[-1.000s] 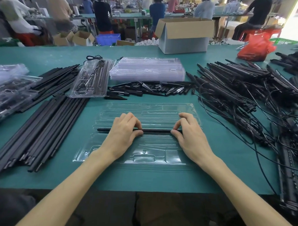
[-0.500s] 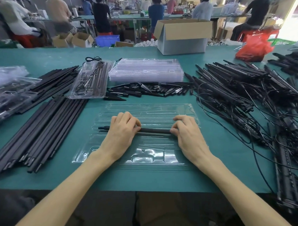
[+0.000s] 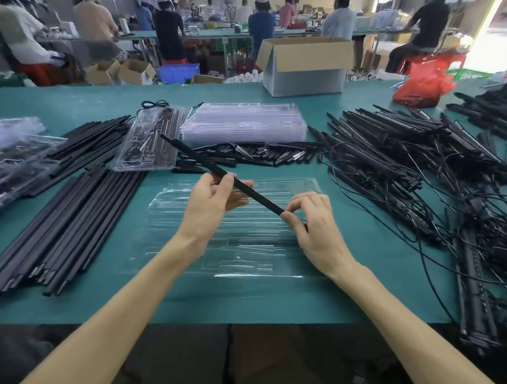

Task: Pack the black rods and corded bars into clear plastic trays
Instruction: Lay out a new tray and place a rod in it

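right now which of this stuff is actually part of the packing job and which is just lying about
Part of the job: black rod, held above the open tray; rod pile on the left; corded bars on the right; stack of empty trays; filled tray.
Just lying about: cardboard box; red bag; blue crate.

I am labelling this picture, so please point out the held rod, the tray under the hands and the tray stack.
Rod (image 3: 258, 196): head view, middle of shaft.
Tray (image 3: 243, 258): head view, bare near part.
Tray stack (image 3: 241, 121): head view, top face.
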A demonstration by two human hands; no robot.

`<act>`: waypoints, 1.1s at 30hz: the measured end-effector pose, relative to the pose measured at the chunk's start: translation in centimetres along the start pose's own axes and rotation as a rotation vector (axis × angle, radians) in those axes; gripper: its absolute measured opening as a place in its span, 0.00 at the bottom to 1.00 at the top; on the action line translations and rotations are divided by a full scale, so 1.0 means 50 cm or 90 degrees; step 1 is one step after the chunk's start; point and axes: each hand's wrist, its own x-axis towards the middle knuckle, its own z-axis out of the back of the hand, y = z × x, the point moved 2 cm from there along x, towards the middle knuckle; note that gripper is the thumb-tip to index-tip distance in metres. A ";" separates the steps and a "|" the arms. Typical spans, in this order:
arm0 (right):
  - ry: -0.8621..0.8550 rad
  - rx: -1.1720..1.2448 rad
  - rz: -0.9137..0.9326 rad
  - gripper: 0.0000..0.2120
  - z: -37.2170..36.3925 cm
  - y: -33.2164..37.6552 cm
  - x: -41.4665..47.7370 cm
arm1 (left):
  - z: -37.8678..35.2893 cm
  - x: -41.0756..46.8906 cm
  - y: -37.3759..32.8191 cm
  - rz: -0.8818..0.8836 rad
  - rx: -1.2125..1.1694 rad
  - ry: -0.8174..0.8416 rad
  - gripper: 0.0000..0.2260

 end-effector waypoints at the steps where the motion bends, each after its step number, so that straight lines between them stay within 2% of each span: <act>1: 0.002 0.014 -0.001 0.08 0.002 0.001 -0.001 | -0.008 0.003 -0.008 0.004 -0.032 -0.003 0.08; 4: 0.018 0.052 -0.025 0.15 0.004 0.003 -0.001 | -0.009 0.031 -0.037 -0.025 -0.049 -0.083 0.09; 7: 0.011 0.101 -0.081 0.19 0.004 -0.006 0.002 | 0.016 0.076 -0.060 0.003 -0.044 -0.165 0.11; 9: -0.002 0.107 -0.101 0.16 0.001 -0.012 0.003 | 0.032 0.096 -0.064 0.009 0.079 -0.107 0.11; 13: -0.041 0.093 -0.092 0.13 -0.003 -0.014 0.003 | 0.013 0.093 -0.054 -0.139 0.550 0.136 0.08; 15: -0.107 0.074 -0.085 0.12 0.002 -0.012 0.000 | 0.000 0.079 -0.029 -0.135 0.658 0.211 0.08; 17: -0.150 0.061 -0.082 0.11 0.006 -0.005 -0.003 | -0.006 0.064 -0.003 -0.111 0.674 0.245 0.08; 20: -0.150 -0.022 -0.050 0.10 0.005 0.002 -0.005 | -0.006 0.044 0.023 -0.123 0.654 0.249 0.08; 23: -0.095 -0.107 -0.041 0.08 0.000 -0.002 -0.003 | -0.007 0.025 0.035 -0.159 0.628 0.239 0.06; 27: 0.009 -0.112 -0.044 0.05 -0.008 -0.011 -0.003 | -0.011 0.005 0.049 -0.182 0.609 0.218 0.05; 33: 0.022 -0.101 -0.032 0.04 -0.008 -0.009 -0.003 | -0.007 -0.004 0.064 -0.196 0.603 0.204 0.04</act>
